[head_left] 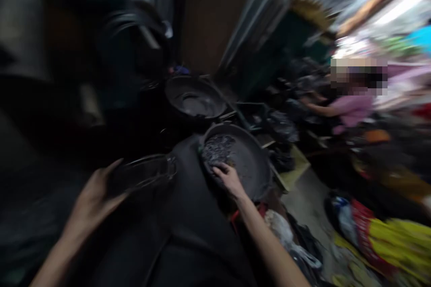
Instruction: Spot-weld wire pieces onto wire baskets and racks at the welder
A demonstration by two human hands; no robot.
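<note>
On the left, my left hand grips the end of a dark, shiny-rimmed object that looks like a shallow tray. Its thumb and fingers lie on either side of it, and blur hides what it holds. My right hand reaches into a round dark basin. A heap of small dark grey pieces lies at the basin's left side, and my right fingers are bent together at the heap's lower edge. Whatever is between those fingertips is too small to make out.
A second round basin stands behind the first. At right sits a person in a pink top, arms stretched toward dark items. A yellow and red bag and crumpled white plastic lie on the floor. Corrugated metal rises behind.
</note>
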